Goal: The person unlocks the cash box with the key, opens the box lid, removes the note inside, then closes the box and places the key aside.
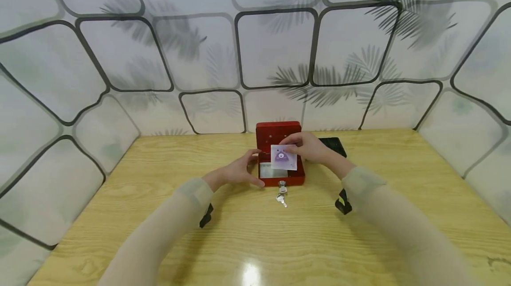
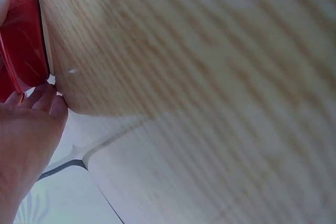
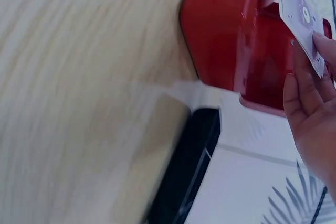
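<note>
A red metal cash box (image 1: 296, 179) stands on the table with its lid (image 1: 265, 133) raised. My left hand (image 1: 238, 170) holds the box by its left side, thumb at the front corner and fingers farther back. In the left wrist view, the fingertips (image 2: 44, 95) touch the red metal. Over the open box, my right hand (image 1: 309, 146) pinches a square white card (image 1: 278, 164) with a purple triangle and eye print. In the right wrist view, thumb and fingers grip the card's (image 3: 302, 14) edge. A pale flat piece (image 1: 269, 171) lies inside the box, partly hidden by the card.
Keys (image 1: 281, 199) hang from the lock at the box's front and reach the tabletop. Behind my right hand lies a black flat object (image 1: 334, 145), partly covered by that hand. The wooden table (image 1: 231, 250) meets a patterned curtain-like wall (image 1: 275, 51) at the back.
</note>
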{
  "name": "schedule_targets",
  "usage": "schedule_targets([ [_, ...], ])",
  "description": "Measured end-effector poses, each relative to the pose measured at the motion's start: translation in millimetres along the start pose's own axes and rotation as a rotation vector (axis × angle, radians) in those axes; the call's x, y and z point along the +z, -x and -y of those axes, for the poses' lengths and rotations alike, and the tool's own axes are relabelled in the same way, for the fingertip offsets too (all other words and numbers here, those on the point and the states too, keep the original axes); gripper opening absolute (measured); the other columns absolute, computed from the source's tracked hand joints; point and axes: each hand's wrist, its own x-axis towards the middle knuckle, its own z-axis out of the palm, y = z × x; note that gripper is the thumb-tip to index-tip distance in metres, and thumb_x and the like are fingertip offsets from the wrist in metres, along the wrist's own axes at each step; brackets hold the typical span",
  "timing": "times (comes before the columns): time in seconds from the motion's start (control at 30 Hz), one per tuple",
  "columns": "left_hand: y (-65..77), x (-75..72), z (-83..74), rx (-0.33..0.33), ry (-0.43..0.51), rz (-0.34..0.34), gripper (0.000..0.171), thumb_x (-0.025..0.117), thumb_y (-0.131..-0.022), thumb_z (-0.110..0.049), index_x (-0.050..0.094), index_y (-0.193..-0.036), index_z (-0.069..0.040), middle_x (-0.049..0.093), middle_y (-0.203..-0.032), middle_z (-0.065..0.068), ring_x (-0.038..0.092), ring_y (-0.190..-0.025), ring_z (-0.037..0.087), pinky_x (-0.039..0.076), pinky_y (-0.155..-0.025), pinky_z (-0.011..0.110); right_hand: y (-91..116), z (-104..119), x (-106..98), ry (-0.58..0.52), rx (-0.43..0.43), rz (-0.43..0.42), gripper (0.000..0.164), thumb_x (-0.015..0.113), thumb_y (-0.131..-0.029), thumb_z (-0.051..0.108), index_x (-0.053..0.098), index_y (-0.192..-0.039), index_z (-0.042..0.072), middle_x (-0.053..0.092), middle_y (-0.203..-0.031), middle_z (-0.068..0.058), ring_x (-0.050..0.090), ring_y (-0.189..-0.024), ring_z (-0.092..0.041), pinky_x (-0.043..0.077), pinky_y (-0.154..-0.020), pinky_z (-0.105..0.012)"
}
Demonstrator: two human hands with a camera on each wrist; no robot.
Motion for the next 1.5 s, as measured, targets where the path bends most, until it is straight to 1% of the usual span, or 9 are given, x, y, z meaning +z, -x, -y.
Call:
schedule_targets([
  [0.27, -3.3, 1.9, -1.1, -0.014, 0.004, -0.003, 0.093, 0.082, -0.080, -0.013, 0.020, -0.149, -0.008, 0.028, -0.154, 0.020, 0.024, -0.142, 0.032, 0.014, -0.116, 0.046, 25, -7, -28, 0.045, -0.043, 0.013, 0.021, 0.065, -0.094, 0.009, 0.070, -0.113, 0.002, 0.067, -0.112, -0.013, 0.062, -0.095, -0.022, 0.051, -0.080, -0.037],
  [0.37, -2.9, 1.6, -0.5, -0.011, 0.007, 0.000, 0.092, 0.081, -0.080, -0.013, 0.020, -0.148, -0.008, 0.028, -0.154, 0.020, 0.024, -0.142, 0.032, 0.013, -0.116, 0.047, 34, -12, -34, 0.066, -0.054, 0.015, 0.020, 0.066, -0.092, 0.006, 0.071, -0.111, 0.000, 0.068, -0.110, -0.013, 0.060, -0.090, -0.020, 0.050, -0.078, -0.032],
  [0.47, -2.0, 1.3, 0.0, -0.019, 0.009, 0.000, 0.091, 0.082, -0.079, -0.013, 0.021, -0.148, -0.008, 0.029, -0.154, 0.020, 0.024, -0.143, 0.031, 0.013, -0.116, 0.046, 45, -18, -39, 0.044, -0.056, 0.022, 0.020, 0.067, -0.091, 0.003, 0.071, -0.109, -0.003, 0.069, -0.106, -0.014, 0.058, -0.084, -0.019, 0.050, -0.073, -0.027],
  [0.57, -0.5, 0.9, 0.2, -0.030, 0.004, -0.004, 0.091, 0.082, -0.079, -0.014, 0.022, -0.147, -0.008, 0.030, -0.153, 0.020, 0.025, -0.142, 0.032, 0.013, -0.116, 0.047, 55, -25, -43, 0.040, -0.031, 0.029, 0.020, 0.066, -0.092, 0.004, 0.071, -0.110, -0.002, 0.069, -0.106, -0.013, 0.057, -0.083, -0.018, 0.048, -0.071, -0.024],
  [0.87, -1.2, 0.5, 1.3, -0.049, 0.018, 0.004, 0.092, 0.083, -0.079, -0.016, 0.022, -0.147, -0.010, 0.030, -0.154, 0.018, 0.024, -0.143, 0.031, 0.013, -0.116, 0.047, 79, -51, -49, 0.093, 0.017, 0.035, 0.020, 0.064, -0.094, 0.009, 0.070, -0.111, 0.000, 0.070, -0.108, -0.011, 0.060, -0.089, -0.015, 0.049, -0.076, -0.025],
  [1.0, -2.6, 0.1, 0.8, -0.046, 0.019, 0.008, 0.091, 0.082, -0.079, -0.016, 0.022, -0.147, -0.010, 0.030, -0.154, 0.018, 0.024, -0.142, 0.031, 0.014, -0.116, 0.047, 83, -62, -46, 0.097, 0.040, 0.043, 0.020, 0.066, -0.093, 0.009, 0.070, -0.110, 0.000, 0.070, -0.106, -0.010, 0.059, -0.088, -0.016, 0.049, -0.075, -0.026],
  [1.17, -3.4, -0.3, 0.8, -0.036, 0.014, 0.003, 0.091, 0.082, -0.079, -0.016, 0.022, -0.147, -0.009, 0.030, -0.154, 0.018, 0.025, -0.142, 0.031, 0.015, -0.115, 0.047, 82, -72, -42, 0.128, 0.054, 0.033, 0.020, 0.068, -0.090, 0.007, 0.071, -0.108, -0.001, 0.070, -0.104, -0.011, 0.057, -0.085, -0.017, 0.048, -0.073, -0.029],
  [1.27, -3.3, 0.0, 1.4, -0.031, 0.017, 0.003, 0.091, 0.082, -0.079, -0.015, 0.022, -0.147, -0.008, 0.029, -0.153, 0.020, 0.024, -0.142, 0.033, 0.016, -0.115, 0.048, 79, -77, -40, 0.140, 0.061, 0.029, 0.020, 0.069, -0.089, 0.006, 0.071, -0.107, -0.001, 0.071, -0.103, -0.011, 0.058, -0.086, -0.018, 0.048, -0.075, -0.031],
  [1.5, -3.4, 0.6, 2.1, -0.024, 0.012, 0.001, 0.091, 0.082, -0.079, -0.015, 0.022, -0.147, -0.008, 0.030, -0.153, 0.021, 0.024, -0.142, 0.034, 0.015, -0.115, 0.048, 73, -82, -36, 0.189, 0.071, 0.013, 0.017, 0.069, -0.087, 0.002, 0.071, -0.104, -0.001, 0.071, -0.101, -0.012, 0.063, -0.093, -0.026, 0.051, -0.081, -0.041],
])
